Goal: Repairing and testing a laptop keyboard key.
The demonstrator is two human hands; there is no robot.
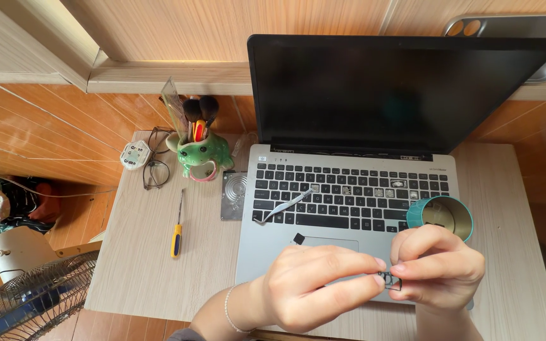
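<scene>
My left hand (314, 287) and my right hand (440, 271) meet over the front edge of an open silver laptop (349, 208). Between their fingertips they pinch a small black keycap (389, 278). The laptop's screen is dark, and several keys are missing from the upper right rows of its black keyboard. A loose black keycap (299, 239) lies beside the touchpad. A white flat tool (284, 206) rests across the left side of the keyboard. A teal cup (440, 216) stands on the laptop's right side, just above my right hand.
On the pale wooden table (140, 265) lie a yellow-handled screwdriver (177, 227), a small metal plate (234, 196), eyeglasses (156, 167), a round white tin (135, 155) and a green frog-shaped holder (203, 155) with brushes. A fan (26, 297) stands at lower left.
</scene>
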